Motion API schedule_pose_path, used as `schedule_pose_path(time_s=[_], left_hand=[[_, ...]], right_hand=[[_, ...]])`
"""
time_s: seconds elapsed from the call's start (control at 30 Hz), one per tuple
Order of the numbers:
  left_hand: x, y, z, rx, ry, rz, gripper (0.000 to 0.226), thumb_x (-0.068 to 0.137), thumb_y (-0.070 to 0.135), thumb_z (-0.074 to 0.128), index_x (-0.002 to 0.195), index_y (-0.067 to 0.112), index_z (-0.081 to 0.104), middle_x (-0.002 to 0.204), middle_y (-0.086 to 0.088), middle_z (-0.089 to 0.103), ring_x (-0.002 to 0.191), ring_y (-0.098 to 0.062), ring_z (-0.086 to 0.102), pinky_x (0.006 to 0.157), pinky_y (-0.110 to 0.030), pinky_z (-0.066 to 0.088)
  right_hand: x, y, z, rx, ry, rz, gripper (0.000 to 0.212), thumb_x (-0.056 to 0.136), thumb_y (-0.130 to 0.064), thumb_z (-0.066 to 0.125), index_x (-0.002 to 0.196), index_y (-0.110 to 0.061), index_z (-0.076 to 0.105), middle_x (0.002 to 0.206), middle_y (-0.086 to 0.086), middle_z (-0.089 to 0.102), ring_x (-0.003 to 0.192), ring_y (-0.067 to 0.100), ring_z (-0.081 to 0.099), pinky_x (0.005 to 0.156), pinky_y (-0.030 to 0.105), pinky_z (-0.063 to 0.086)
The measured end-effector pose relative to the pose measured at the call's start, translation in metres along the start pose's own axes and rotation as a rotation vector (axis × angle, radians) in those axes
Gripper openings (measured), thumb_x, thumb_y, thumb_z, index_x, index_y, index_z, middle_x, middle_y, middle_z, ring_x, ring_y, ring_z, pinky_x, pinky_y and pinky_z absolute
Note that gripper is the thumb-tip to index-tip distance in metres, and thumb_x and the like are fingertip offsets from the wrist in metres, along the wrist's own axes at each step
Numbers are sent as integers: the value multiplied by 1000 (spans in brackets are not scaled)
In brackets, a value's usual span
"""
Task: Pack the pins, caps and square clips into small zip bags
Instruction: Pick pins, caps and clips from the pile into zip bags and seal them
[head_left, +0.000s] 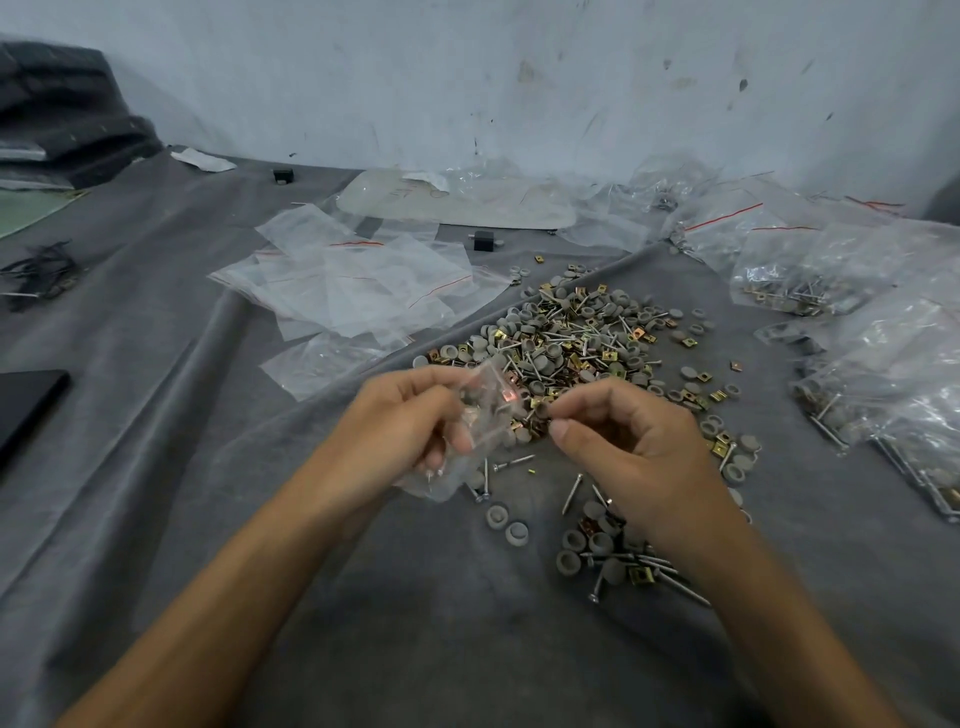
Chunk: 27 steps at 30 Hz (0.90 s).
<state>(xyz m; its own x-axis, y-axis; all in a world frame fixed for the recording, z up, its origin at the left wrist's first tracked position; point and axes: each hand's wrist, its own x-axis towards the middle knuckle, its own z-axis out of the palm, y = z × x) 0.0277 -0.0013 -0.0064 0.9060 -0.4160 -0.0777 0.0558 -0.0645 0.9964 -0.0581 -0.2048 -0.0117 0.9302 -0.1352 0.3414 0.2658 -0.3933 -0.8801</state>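
Left grip (402, 415) clamps a small zip bag (480, 410), mouth facing the right grip (623, 441), whose thumb and forefinger pinch a grey cap (543, 411) at the bag's opening. The heap of pins, caps and square clips (576, 338) lies at twelve o'clock on the grey-clothed worktop (415, 623); empty bags (353, 280) at ten; filled bags (883, 364) at two. No legible writing.

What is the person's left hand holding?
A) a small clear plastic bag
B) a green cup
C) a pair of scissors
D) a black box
A: the left hand grips a small clear plastic zip bag above the grey cloth, with a few parts already inside it.
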Motion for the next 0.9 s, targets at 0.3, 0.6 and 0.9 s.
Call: schedule_pose_path(time_s=[0.3,0.6,0.9], left_hand=[[3,3,-10,-83,140,-9,34,91,2,49,107,14,76,59,-5,62,44,-11,44,42,-19,37],[3,1,-10,-66,107,-13,33,91,2,51,105,17,76,61,-6,64,43,-12,44,40,-19,37],[-2,-2,-1,58,-16,0,36,93,9,53,110,30,77,66,-8,70,45,-9,48,45,-15,41]], right_hand=[[-9,8,16,-716,-468,-50,36,88,-61,63,119,-43,68,97,-21,58,99,6,38,93,31,31],[-10,12,14,-667,-404,-81,19,93,-51,59,100,-36,68,90,-22,58,95,2,43,94,31,35],[-1,8,-5,-484,-42,-136,8,93,-40,66,97,-35,71,87,-26,66,94,-1,57,80,30,46]])
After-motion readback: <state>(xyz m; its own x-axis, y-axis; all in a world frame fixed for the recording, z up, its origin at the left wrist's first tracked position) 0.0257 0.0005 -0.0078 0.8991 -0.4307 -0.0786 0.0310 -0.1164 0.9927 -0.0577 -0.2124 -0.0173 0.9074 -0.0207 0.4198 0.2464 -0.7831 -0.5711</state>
